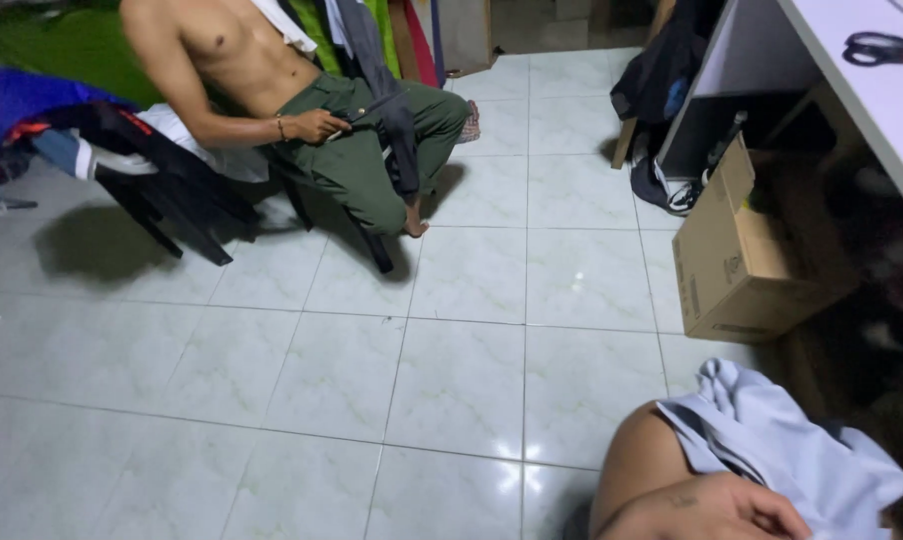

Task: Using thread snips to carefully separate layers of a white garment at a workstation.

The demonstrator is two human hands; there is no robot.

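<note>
Pale floor tiles (pixel 452 380) fill the view; one hand (pixel 707 510), probably the right, rests just left of a light-blue cloth (pixel 792 450), grip state hidden, other hand unseen.

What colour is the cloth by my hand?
Pale blue. The cloth shows best in the head view, at the lower right, beside the hand.
</note>
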